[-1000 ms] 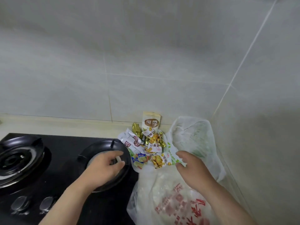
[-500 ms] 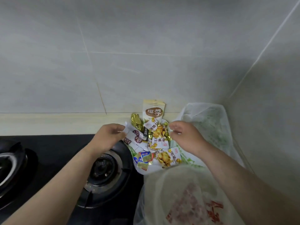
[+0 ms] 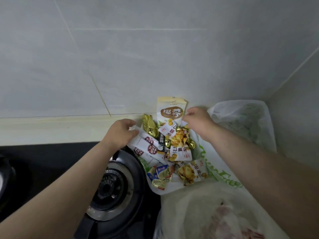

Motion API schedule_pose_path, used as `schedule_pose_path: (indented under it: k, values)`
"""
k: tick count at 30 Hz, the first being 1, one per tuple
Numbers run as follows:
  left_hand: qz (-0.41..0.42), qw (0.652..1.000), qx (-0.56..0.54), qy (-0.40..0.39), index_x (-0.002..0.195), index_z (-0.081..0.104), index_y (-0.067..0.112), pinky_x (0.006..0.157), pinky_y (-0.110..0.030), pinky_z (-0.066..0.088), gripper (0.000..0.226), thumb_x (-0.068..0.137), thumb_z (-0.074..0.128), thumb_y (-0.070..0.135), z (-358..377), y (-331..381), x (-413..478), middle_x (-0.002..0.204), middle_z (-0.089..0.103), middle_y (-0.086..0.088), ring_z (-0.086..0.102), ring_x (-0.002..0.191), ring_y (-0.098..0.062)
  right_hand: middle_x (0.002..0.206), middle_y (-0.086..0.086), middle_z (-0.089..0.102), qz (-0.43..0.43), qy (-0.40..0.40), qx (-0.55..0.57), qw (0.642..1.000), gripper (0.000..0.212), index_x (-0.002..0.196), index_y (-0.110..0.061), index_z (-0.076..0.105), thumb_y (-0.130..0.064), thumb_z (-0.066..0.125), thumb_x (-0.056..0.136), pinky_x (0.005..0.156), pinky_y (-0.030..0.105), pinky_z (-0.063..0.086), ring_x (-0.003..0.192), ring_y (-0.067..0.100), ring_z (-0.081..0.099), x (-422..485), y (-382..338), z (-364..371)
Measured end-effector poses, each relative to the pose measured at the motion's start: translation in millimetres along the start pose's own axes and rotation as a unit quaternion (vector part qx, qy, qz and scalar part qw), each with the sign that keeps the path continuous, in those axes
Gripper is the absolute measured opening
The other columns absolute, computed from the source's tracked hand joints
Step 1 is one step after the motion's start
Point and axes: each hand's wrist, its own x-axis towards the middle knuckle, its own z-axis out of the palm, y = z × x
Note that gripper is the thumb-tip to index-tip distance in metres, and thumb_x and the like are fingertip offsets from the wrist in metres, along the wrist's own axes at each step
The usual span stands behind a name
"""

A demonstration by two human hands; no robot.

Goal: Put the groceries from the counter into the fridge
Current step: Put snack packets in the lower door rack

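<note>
Snack bag (image 3: 174,189) held: left hand (image 3: 120,135), right hand (image 3: 198,123)

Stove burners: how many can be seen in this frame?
2. One burner sits front centre, beside the snack packets; the other is cut off at the left edge of the frame. More may lie out of view.

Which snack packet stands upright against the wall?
The cream pouch with the brown oval label, at the pile's back; the other packets lie flat or crumpled.
</note>
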Motion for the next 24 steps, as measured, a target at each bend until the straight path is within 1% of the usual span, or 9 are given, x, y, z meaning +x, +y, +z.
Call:
schedule_pose_path:
  k: [2,4,6,7,11,14,17,21,24]
  values:
    - [-0.016,1.000,0.007,-0.019,0.126,0.062,0.009,0.096,-0.034,0.046,0.041,0.088,0.068,0.022,3,-6,7,0.126,0.063,-0.007,0.059,0.112,-0.021,0.090,0.007,0.062,0.018,-0.005,0.008,1.000,0.024,0.113,0.003,0.062,-0.004,0.058,0.091,0.095,0.049,0.051,0.088,0.024,0.062,13,3,6]
    - [-0.018,0.999,0.021,-0.044,0.117,0.064,0.010,0.083,-0.032,0.048,0.033,0.086,0.069,0.022,5,-12,10,0.118,0.065,-0.011,0.061,0.097,-0.019,0.084,0.004,0.063,0.032,-0.009,0.014,0.999,0.006,0.093,-0.006,0.064,-0.006,0.059,0.091,0.088,0.044,0.055,0.078,0.018,0.061,23,7,11]
    - [-0.009,0.998,0.034,-0.059,0.098,0.064,0.014,0.068,-0.029,0.046,0.016,0.084,0.069,0.020,7,-13,12,0.101,0.066,-0.008,0.060,0.081,-0.016,0.081,0.001,0.064,0.037,-0.016,0.019,0.999,0.016,0.080,-0.015,0.061,-0.006,0.059,0.092,0.083,0.037,0.058,0.077,0.017,0.063,31,10,15]
    - [-0.009,0.997,0.029,-0.064,0.094,0.062,0.015,0.066,-0.028,0.046,0.013,0.084,0.069,0.018,7,-13,13,0.096,0.066,-0.003,0.061,0.081,-0.017,0.081,0.000,0.064,0.038,-0.015,0.017,0.999,0.018,0.077,-0.017,0.060,-0.007,0.059,0.092,0.082,0.036,0.058,0.077,0.016,0.063,35,11,17]
    - [-0.012,0.996,0.005,-0.085,0.082,0.054,0.016,0.057,-0.022,0.041,0.017,0.083,0.071,0.016,6,-13,17,0.084,0.064,-0.001,0.058,0.070,-0.014,0.084,-0.002,0.067,0.040,-0.010,0.032,0.999,0.016,0.080,-0.019,0.062,-0.009,0.060,0.091,0.086,0.038,0.058,0.084,0.017,0.066,44,15,26]
    - [-0.001,0.997,0.016,-0.072,0.076,0.056,0.013,0.058,-0.026,0.037,0.019,0.081,0.075,0.017,6,-15,21,0.073,0.055,0.000,0.050,0.066,-0.016,0.082,-0.005,0.066,0.040,-0.013,0.044,0.998,0.019,0.079,-0.022,0.062,-0.009,0.060,0.092,0.086,0.037,0.058,0.079,0.012,0.065,49,16,30]
    - [0.002,0.999,-0.005,-0.049,0.082,0.058,0.012,0.061,-0.028,0.039,0.021,0.078,0.079,0.015,5,-16,23,0.076,0.055,0.002,0.052,0.070,-0.017,0.083,-0.003,0.067,0.034,-0.022,0.051,0.998,0.020,0.079,-0.023,0.061,-0.009,0.060,0.093,0.087,0.041,0.058,0.081,0.015,0.066,52,17,32]
    - [0.013,0.992,-0.022,-0.123,0.094,0.060,0.025,0.070,-0.023,0.043,0.037,0.070,0.086,0.013,-1,-13,14,0.096,0.062,0.006,0.060,0.087,-0.012,0.084,-0.002,0.067,0.021,-0.015,0.022,0.999,0.021,0.076,-0.024,0.060,-0.010,0.063,0.092,0.084,0.043,0.059,0.086,0.021,0.068,53,20,31]
    - [0.046,0.987,0.037,-0.147,0.103,0.060,0.026,0.076,-0.025,0.046,0.044,0.069,0.084,0.013,-6,-14,11,0.102,0.063,0.008,0.060,0.092,-0.010,0.076,-0.006,0.064,0.000,-0.007,-0.016,1.000,0.026,0.071,-0.025,0.057,-0.011,0.063,0.093,0.070,0.031,0.055,0.079,0.018,0.065,50,24,30]
